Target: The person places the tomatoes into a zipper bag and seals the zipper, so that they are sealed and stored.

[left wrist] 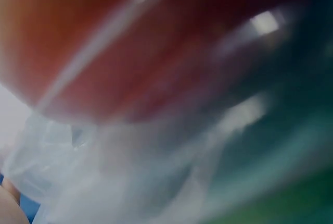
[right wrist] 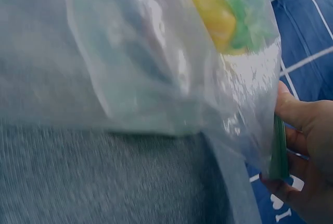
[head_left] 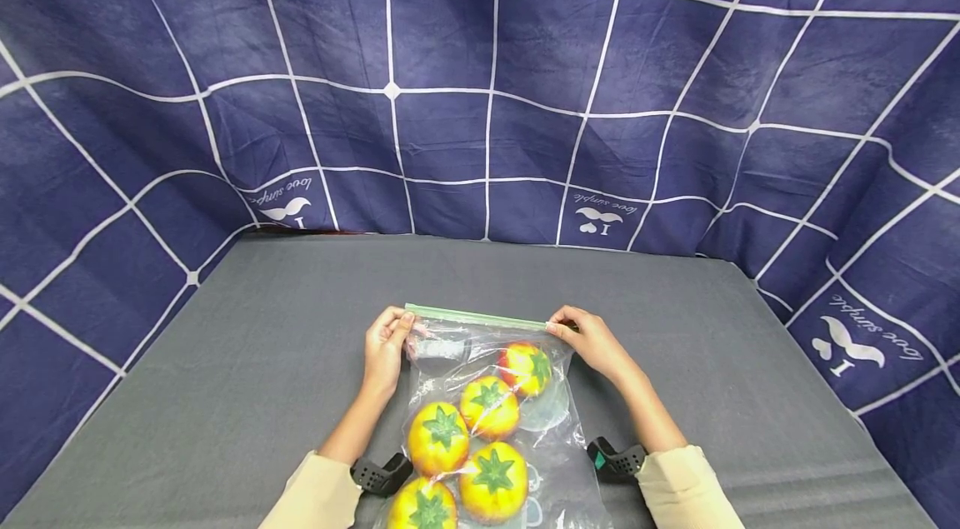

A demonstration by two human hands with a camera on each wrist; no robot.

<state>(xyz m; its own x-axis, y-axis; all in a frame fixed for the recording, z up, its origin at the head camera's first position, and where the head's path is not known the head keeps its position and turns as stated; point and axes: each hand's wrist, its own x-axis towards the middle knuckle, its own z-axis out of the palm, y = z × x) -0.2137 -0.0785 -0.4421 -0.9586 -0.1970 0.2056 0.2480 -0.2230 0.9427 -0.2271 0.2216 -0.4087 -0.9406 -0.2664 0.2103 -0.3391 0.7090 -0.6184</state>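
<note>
A clear zip bag (head_left: 562, 471) with a green zip strip (head_left: 480, 316) along its top edge lies over the grey surface, mouth side away from me. My left hand (head_left: 386, 350) pinches the strip's left end between thumb and fingers. At the other end, my right hand (head_left: 588, 341) pinches the strip's right corner, the strip running taut between them. Inside the bag sit several round yellow-orange fruits (head_left: 489, 406) with green star-shaped tops. The right wrist view shows one such fruit (right wrist: 210, 10) behind the plastic, near the right hand (right wrist: 315, 148). Blurred plastic (left wrist: 119, 172) fills the left wrist view.
A grey cloth-covered table (head_left: 262, 362) spreads around the bag. Behind it and at both sides hangs a blue curtain (head_left: 450, 137) with white grid lines. Black bands (head_left: 382, 475) are worn at both wrists, close by the bag's sides.
</note>
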